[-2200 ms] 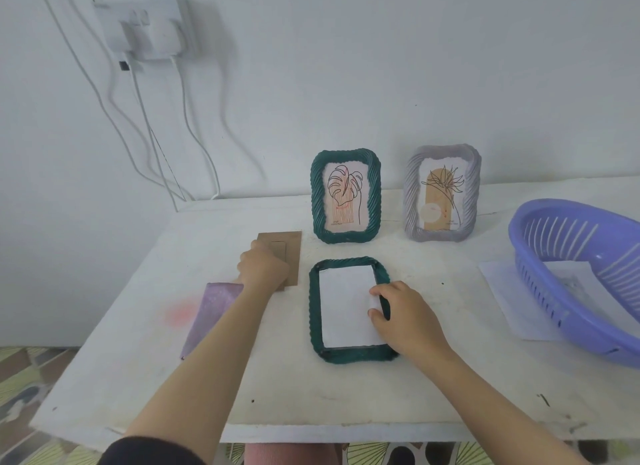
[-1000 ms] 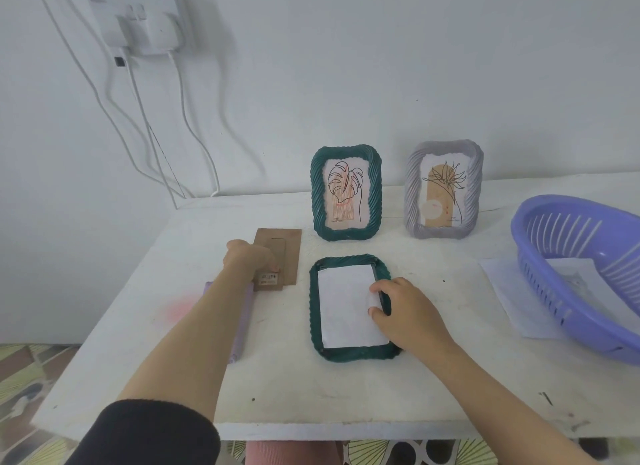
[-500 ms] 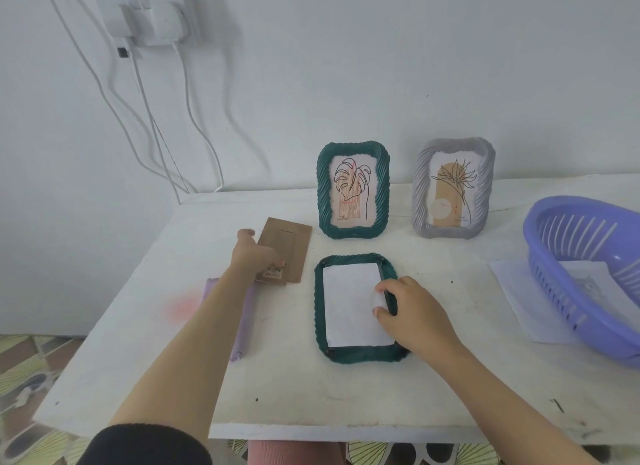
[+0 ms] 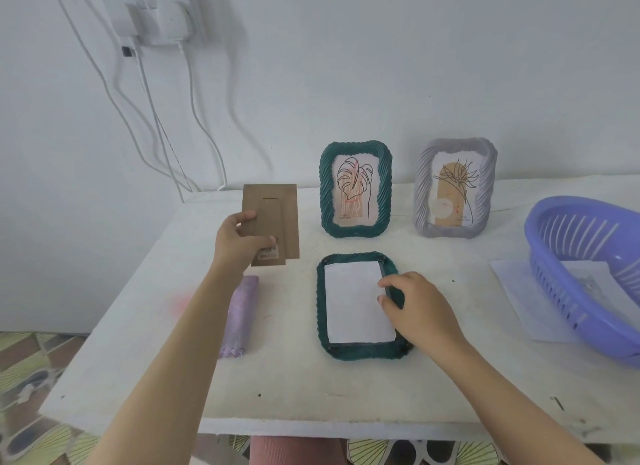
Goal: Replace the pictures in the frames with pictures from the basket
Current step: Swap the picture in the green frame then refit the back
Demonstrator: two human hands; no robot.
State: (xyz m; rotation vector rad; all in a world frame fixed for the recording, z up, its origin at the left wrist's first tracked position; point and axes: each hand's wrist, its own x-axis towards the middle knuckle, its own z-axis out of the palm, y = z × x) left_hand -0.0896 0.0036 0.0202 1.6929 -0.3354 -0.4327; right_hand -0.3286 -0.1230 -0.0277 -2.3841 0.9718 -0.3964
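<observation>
In the head view, the cardboard back (image 4: 273, 211) is gripped at its near left part by the left hand (image 4: 239, 242), pinched between thumb and fingers, and is held up off the desk (image 4: 311, 395), to the far left of the flat frame (image 4: 323, 326). The white sheet (image 4: 353, 301), taken to be the new picture laid face down, could be pushed askew or creased if the back is brought down at a slant, or if the sheet is released before the back covers it. The standing frame (image 4: 356, 190), just right of the raised back, could be knocked over by a wide swing. The sheet lies inside the flat frame's recess, and its right edge is touched by the fingertips of the right hand (image 4: 415, 308), whose curled fingers are closed over the frame's right rim. The left hand is well apart from the sheet. The basket (image 4: 554, 256) stands at the far right, near neither hand; paper is seen in it, though what is printed on it cannot be told.
</observation>
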